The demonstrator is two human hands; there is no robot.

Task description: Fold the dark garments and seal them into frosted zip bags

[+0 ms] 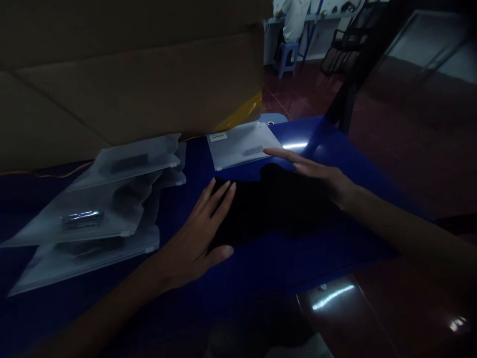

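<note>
A black, cloth-like item (257, 211) lies on the blue tabletop (298, 263); its kind is too dark to make out. My left hand (203, 233) rests on its left edge, palm down with the fingers extended and the thumb apart. At its right end is my right hand (320, 171), index finger stretched towards a stack of flat whitish zip bags (238, 141) with printed text. Nothing shows in the fingers of either hand. Whether the right hand touches the black item cannot be made out.
Frosted zip bags (126, 211) with dark contents lie piled at the left. Behind them stands a large cardboard box (149, 89) with yellow tape. A dark metal post (357, 74) rises past the table's right edge. Farther back, a person (296, 22) sits on a blue stool (288, 54).
</note>
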